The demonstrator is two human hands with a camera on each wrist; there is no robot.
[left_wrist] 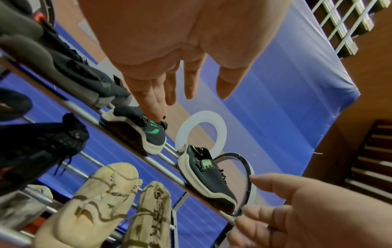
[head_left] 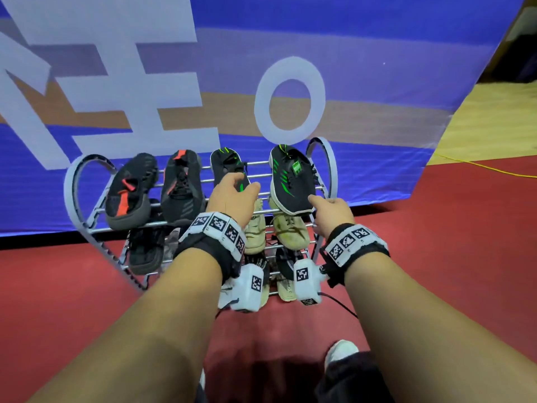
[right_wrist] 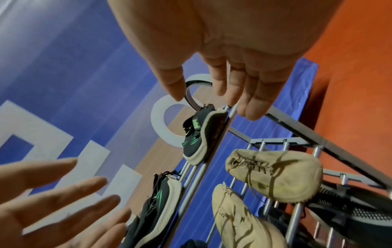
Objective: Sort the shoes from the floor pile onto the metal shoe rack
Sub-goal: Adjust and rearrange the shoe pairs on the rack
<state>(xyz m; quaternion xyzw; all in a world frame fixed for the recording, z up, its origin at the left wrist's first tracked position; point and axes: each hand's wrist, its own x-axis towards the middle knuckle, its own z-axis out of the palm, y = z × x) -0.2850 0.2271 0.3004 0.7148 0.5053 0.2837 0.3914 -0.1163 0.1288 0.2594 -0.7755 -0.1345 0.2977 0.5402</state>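
Note:
The metal shoe rack stands on the red floor against a blue padded wall. Its top tier carries two black-and-red shoes and two black-and-green shoes. My left hand hovers over the left green shoe with relaxed, spread fingers, holding nothing. My right hand sits at the toe of the right green shoe, fingers straight near the rack's end rail, gripping nothing. Both green shoes lie on the bars.
Beige shoes and black shoes fill the middle tier, and more pairs sit on the bottom one. A yellow cable crosses the floor at the right. My own white shoe shows below. Wooden stairs rise beyond the blue wall.

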